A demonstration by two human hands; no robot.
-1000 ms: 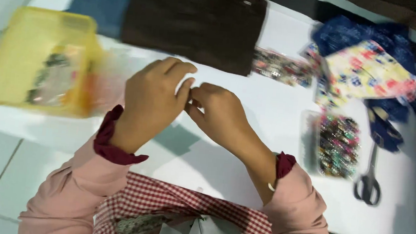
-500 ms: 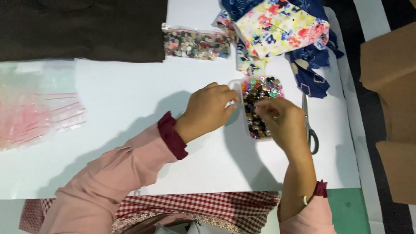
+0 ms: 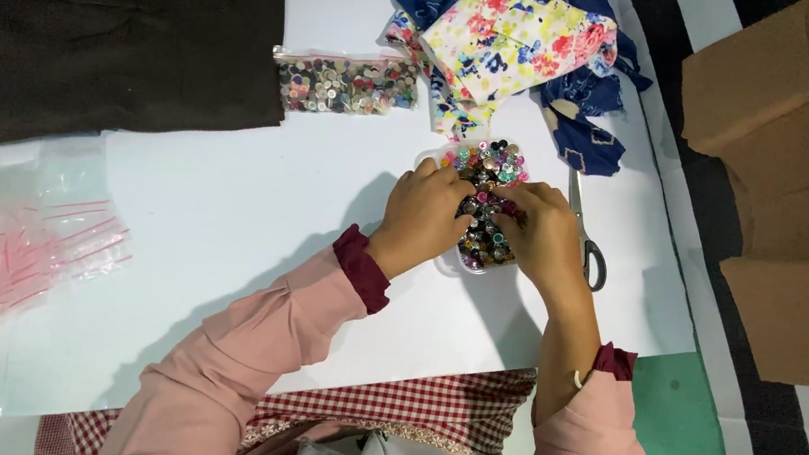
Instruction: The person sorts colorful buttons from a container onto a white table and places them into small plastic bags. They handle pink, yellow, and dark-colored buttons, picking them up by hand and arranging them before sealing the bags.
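Note:
A small clear tub heaped with colourful buttons (image 3: pixel 489 167) sits on the white table (image 3: pixel 259 215) right of centre. My left hand (image 3: pixel 422 215) rests on the tub's left side, fingers curled into the buttons. My right hand (image 3: pixel 543 232) is on its right side, fingertips among the buttons. Whether either hand pinches a single button is hidden by the fingers. Both arms wear pink sleeves with maroon cuffs.
A clear bag of buttons (image 3: pixel 344 84) lies behind the tub. Floral and blue fabric pieces (image 3: pixel 523 43) are piled at the back right, scissors (image 3: pixel 587 236) beside my right hand. Dark brown cloth (image 3: pixel 109 31) lies back left, plastic bags (image 3: pixel 19 233) left, cardboard boxes (image 3: pixel 800 165) right.
My view swung right, from the yellow tray side to the button tub. Both hands moved from mid-table onto the tub and now dig into the buttons.

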